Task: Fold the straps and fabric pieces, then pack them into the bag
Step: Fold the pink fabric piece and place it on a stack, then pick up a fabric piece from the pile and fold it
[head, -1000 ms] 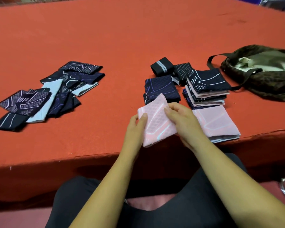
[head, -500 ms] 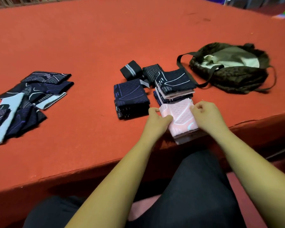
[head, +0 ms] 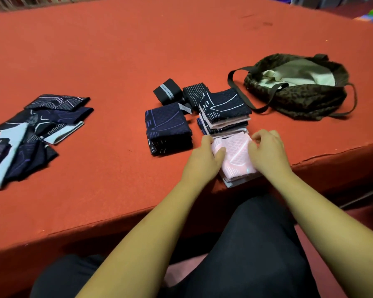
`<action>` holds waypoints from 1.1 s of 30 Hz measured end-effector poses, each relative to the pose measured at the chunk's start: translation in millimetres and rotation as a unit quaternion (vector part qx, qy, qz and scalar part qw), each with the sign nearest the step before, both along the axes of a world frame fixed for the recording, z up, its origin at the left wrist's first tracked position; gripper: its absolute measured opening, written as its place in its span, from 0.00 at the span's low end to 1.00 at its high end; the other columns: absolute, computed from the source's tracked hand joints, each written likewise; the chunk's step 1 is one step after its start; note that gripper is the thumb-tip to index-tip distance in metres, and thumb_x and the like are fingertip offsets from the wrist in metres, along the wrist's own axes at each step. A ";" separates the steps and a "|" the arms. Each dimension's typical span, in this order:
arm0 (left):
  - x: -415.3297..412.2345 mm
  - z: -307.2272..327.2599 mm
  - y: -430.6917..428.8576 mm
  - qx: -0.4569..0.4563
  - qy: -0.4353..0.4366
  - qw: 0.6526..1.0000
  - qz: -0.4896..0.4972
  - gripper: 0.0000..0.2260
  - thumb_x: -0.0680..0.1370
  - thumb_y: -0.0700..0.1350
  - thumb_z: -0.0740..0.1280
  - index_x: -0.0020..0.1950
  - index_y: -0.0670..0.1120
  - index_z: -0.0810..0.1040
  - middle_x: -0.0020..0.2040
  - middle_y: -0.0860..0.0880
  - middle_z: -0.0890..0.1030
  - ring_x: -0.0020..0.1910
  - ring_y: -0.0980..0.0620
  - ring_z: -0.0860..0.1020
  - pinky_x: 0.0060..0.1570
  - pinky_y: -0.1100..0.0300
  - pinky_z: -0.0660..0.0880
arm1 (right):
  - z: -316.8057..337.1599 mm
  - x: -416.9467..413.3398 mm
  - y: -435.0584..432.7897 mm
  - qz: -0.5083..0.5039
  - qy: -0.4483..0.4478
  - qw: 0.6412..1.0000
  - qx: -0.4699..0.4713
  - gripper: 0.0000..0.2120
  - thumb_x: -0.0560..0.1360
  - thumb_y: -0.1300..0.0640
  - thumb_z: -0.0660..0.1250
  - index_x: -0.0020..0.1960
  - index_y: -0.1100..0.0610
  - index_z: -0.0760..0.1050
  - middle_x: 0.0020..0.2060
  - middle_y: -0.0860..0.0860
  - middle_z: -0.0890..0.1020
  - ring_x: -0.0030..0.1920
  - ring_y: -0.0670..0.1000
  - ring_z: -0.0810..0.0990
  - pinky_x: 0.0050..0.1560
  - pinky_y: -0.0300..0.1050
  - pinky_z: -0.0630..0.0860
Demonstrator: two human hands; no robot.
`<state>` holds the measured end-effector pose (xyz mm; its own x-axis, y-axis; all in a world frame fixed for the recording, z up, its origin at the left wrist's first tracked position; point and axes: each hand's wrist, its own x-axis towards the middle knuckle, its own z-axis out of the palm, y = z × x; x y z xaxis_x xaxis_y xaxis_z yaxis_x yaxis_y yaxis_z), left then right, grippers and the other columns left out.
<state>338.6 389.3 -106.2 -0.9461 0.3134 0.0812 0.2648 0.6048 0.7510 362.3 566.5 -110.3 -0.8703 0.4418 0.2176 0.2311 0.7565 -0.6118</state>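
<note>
Both hands now flank the pink stack (head: 235, 155), hiding its sides.

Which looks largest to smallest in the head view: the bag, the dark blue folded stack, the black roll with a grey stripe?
1. bag
2. dark blue folded stack
3. black roll with a grey stripe
The bag and the roll lie farther from the camera, yet the order is clear.
</note>
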 end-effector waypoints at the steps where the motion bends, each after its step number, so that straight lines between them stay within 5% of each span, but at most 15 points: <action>1: -2.8 6.2 -9.3 0.004 0.003 1.000 0.004 0.12 0.80 0.50 0.64 0.59 0.46 0.70 0.37 0.47 0.79 0.43 0.41 0.78 0.42 0.52 0.71 | 10.8 -1.8 -3.0 0.001 0.018 1.000 -0.006 0.08 0.74 0.62 0.63 0.51 0.61 0.77 0.48 0.60 0.78 0.56 0.61 0.74 0.57 0.49 0.67; 5: -20.4 34.7 -76.2 -0.011 0.029 0.999 0.018 0.03 0.78 0.44 0.65 0.48 0.47 0.78 0.36 0.52 0.79 0.36 0.51 0.77 0.41 0.57 0.72 | 55.1 -9.9 -53.3 0.049 0.097 0.993 -0.037 0.09 0.73 0.63 0.62 0.50 0.61 0.80 0.46 0.56 0.82 0.52 0.57 0.77 0.55 0.46 0.70; 8: -28.7 48.2 -146.0 -0.049 0.033 0.995 0.076 0.06 0.77 0.43 0.64 0.42 0.47 0.79 0.35 0.52 0.82 0.33 0.51 0.79 0.36 0.58 0.72 | 68.0 -17.7 -125.2 0.126 0.107 0.981 -0.099 0.09 0.72 0.63 0.63 0.47 0.61 0.81 0.44 0.54 0.84 0.48 0.54 0.80 0.52 0.47 0.74; 13: -30.1 44.6 -274.6 -0.046 -0.012 0.969 0.243 0.06 0.77 0.42 0.64 0.43 0.44 0.79 0.33 0.49 0.82 0.28 0.50 0.78 0.33 0.61 0.70 | 61.6 -53.9 -242.8 0.234 -0.010 0.960 -0.156 0.10 0.74 0.60 0.62 0.35 0.59 0.76 0.32 0.53 0.78 0.40 0.51 0.77 0.43 0.45 0.73; 15: -27.3 39.0 -320.6 -0.051 -0.022 0.951 0.303 0.06 0.77 0.42 0.64 0.42 0.44 0.78 0.34 0.48 0.82 0.28 0.49 0.78 0.35 0.59 0.70 | 54.3 -73.1 -282.6 0.252 -0.063 0.952 -0.160 0.11 0.72 0.62 0.62 0.34 0.64 0.77 0.30 0.61 0.75 0.35 0.52 0.73 0.39 0.48 0.74; 18: -24.6 29.9 -372.5 -0.057 -0.025 0.933 0.355 0.06 0.76 0.41 0.63 0.40 0.46 0.77 0.36 0.48 0.83 0.35 0.46 0.80 0.40 0.56 0.75 | 45.4 -101.2 -333.6 0.280 -0.125 0.937 -0.164 0.08 0.69 0.62 0.63 0.37 0.63 0.78 0.31 0.60 0.76 0.34 0.55 0.72 0.33 0.44 0.68; 22: -33.5 18.1 -415.6 -0.115 0.005 0.909 0.400 0.04 0.74 0.39 0.65 0.47 0.43 0.78 0.45 0.42 0.82 0.47 0.42 0.79 0.48 0.52 0.72 | 32.8 -133.8 -386.4 0.311 -0.166 0.922 -0.160 0.09 0.69 0.57 0.72 0.41 0.63 0.78 0.30 0.56 0.77 0.32 0.55 0.75 0.36 0.44 0.72; 27: -58.4 0.5 -452.5 -0.196 0.032 0.898 0.393 0.17 0.74 0.42 0.69 0.62 0.43 0.75 0.56 0.38 0.73 0.56 0.37 0.74 0.59 0.48 0.71 | 18.7 -164.2 -439.7 0.343 -0.165 0.912 -0.153 0.16 0.67 0.54 0.78 0.45 0.64 0.78 0.34 0.57 0.77 0.35 0.55 0.76 0.46 0.57 0.81; 30: -74.8 -9.1 -463.1 -0.228 0.028 0.900 0.370 0.19 0.75 0.48 0.71 0.65 0.45 0.76 0.54 0.40 0.74 0.56 0.38 0.75 0.56 0.47 0.73 | 12.9 -175.2 -461.2 0.375 -0.162 0.904 -0.127 0.18 0.67 0.52 0.79 0.35 0.58 0.71 0.29 0.54 0.74 0.31 0.54 0.73 0.37 0.50 0.74; 33: -89.0 -17.3 -468.9 -0.257 0.033 0.894 0.366 0.15 0.76 0.50 0.70 0.60 0.45 0.79 0.50 0.43 0.74 0.54 0.39 0.76 0.51 0.49 0.73 | 1.3 -185.1 -476.7 0.388 -0.161 0.902 -0.103 0.17 0.67 0.49 0.79 0.39 0.62 0.78 0.36 0.56 0.82 0.38 0.56 0.79 0.43 0.49 0.76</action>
<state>249.6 -79.7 -123.5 -0.9116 -0.3753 0.1676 -0.3095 0.8951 0.3209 177.2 89.7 -109.0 -0.9380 -0.3258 -0.1183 -0.1290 0.6448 -0.7534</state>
